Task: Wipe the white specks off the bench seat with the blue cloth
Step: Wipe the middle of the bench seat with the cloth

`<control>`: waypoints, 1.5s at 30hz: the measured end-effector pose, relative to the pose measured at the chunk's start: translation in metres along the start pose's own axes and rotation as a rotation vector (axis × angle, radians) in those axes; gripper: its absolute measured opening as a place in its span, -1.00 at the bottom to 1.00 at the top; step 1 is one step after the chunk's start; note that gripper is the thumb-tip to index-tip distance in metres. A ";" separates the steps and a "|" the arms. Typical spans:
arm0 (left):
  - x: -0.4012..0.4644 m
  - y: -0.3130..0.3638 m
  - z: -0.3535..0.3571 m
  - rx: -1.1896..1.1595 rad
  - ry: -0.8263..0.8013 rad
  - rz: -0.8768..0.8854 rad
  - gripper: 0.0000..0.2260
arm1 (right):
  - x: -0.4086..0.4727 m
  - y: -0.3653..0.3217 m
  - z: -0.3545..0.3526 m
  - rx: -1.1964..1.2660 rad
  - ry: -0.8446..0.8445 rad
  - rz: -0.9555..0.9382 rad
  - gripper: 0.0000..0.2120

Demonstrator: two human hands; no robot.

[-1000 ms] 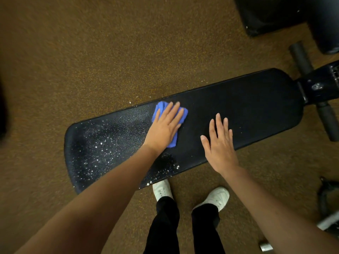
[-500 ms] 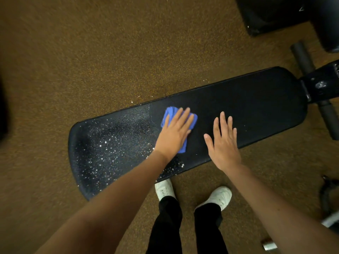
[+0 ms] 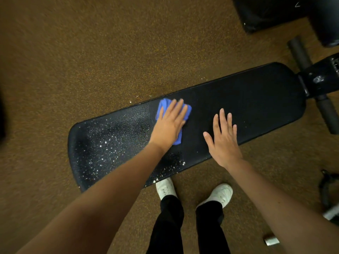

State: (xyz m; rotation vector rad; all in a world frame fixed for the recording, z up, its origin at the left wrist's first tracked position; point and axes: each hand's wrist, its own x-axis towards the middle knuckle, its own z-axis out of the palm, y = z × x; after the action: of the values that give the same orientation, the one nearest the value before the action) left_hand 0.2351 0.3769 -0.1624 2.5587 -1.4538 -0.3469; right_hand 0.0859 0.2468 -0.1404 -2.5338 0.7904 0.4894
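Observation:
A long black bench seat (image 3: 256,99) runs across the view, tilted up to the right. White specks (image 3: 106,143) cover its left part and its near edge below my left forearm; the right part looks dark and bare. My left hand (image 3: 169,125) lies flat on the blue cloth (image 3: 163,105), pressing it to the seat near the far edge at the border of the specked area. Most of the cloth is hidden under the palm. My right hand (image 3: 222,142) rests flat on the seat to the right, fingers spread, holding nothing.
Brown speckled floor surrounds the bench. The bench frame with black foam rollers (image 3: 328,110) joins at the right end. Dark equipment (image 3: 275,13) stands at the top right. My white shoes (image 3: 220,193) stand at the near edge. A small metal object (image 3: 271,241) lies at the lower right.
My left hand slid the cloth from the far edge toward the near side and back up toward the far edge. The right hand stayed flat on the seat.

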 end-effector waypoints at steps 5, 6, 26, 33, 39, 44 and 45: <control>-0.021 0.009 0.007 0.055 -0.034 0.033 -0.58 | 0.001 0.004 -0.004 0.006 -0.051 -0.010 -0.37; -0.014 0.005 0.006 0.063 -0.014 -0.022 -0.58 | 0.002 0.005 -0.006 0.014 -0.069 -0.014 -0.38; -0.026 0.018 0.007 -0.075 -0.007 -0.068 -0.58 | 0.003 0.011 -0.013 0.026 -0.132 -0.054 -0.39; -0.056 0.067 0.029 -0.077 0.026 -0.089 -0.57 | 0.003 0.015 -0.012 0.009 -0.133 -0.082 -0.39; -0.080 0.052 0.037 0.078 0.061 0.085 -0.59 | 0.003 0.023 -0.018 0.021 -0.157 -0.140 -0.40; -0.070 0.073 0.041 -0.020 0.104 -0.183 -0.59 | 0.003 0.025 -0.015 0.008 -0.155 -0.144 -0.40; -0.069 0.084 0.043 -0.030 0.102 -0.234 -0.59 | 0.003 0.024 -0.015 0.008 -0.146 -0.143 -0.40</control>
State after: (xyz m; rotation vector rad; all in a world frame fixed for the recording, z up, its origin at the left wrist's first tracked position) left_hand 0.1195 0.3915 -0.1737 2.6843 -1.1088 -0.2631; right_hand 0.0763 0.2202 -0.1365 -2.4922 0.5521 0.6131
